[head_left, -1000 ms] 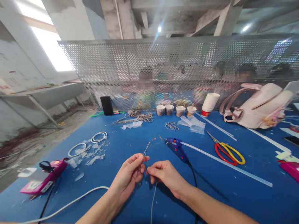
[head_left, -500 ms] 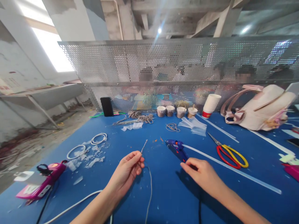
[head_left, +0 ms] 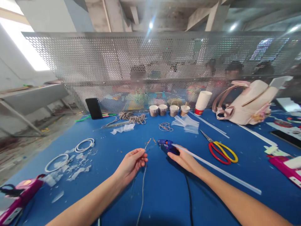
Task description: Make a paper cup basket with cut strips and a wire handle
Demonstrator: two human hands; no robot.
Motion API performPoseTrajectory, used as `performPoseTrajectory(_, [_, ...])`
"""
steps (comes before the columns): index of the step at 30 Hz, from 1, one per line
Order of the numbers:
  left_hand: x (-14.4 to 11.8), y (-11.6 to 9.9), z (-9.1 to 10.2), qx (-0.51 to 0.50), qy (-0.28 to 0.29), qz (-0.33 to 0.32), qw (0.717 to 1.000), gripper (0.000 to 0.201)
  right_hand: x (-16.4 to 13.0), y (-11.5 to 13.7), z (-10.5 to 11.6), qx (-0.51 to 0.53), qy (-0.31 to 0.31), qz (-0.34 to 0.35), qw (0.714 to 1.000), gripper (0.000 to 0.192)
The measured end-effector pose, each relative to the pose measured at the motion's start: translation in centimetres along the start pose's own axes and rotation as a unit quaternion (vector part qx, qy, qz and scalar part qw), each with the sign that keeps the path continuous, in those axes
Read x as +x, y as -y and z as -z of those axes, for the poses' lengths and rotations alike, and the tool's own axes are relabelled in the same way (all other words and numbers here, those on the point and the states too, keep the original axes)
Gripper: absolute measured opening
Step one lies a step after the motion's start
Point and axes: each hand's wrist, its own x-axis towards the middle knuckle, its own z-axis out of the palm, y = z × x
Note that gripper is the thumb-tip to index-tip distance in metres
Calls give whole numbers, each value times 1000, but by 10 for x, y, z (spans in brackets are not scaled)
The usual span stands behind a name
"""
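Observation:
Between thumb and fingertips, my left hand (head_left: 132,164) pinches a thin grey cord (head_left: 143,191). Its short twisted end points up past the fingers, and the rest trails down towards the table's near edge. To the right, my right hand (head_left: 184,159) is wrapped around the handle of a blue glue gun (head_left: 166,143), which hides part of the handle. The gun's nozzle faces left, towards the cord end, and does not touch it. A long translucent glue stick (head_left: 218,167) runs from the back of the gun to the lower right.
Scissors (head_left: 222,152) lie on the right. Paper cups (head_left: 154,110), coiled cord (head_left: 137,119) and plastic film (head_left: 188,125) line the back, before a perforated screen (head_left: 98,62). White rings (head_left: 84,145), film scraps and a pink power strip (head_left: 21,197) sit left; a backpack (head_left: 246,105) stands back right.
My right hand has moved onto the glue gun and closed around its handle. My left hand keeps its pinch on the cord. The whole view has shifted, so the table appears further left.

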Motion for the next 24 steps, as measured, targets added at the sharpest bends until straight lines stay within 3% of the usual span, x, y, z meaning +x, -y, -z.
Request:
performPoseTrajectory(8, [8,27,12,-53,35,32,997,20,-13,-36,-13,15,9,-11,1000,44])
performPoseTrajectory(11, [7,30,13,-66,46,30,996,22,-13,-44,-13,16,-22,-26,999,44])
performPoseTrajectory(24, [7,33,11,-64,70,3,995,14,-7,-17,0,66,-18,-28,997,54])
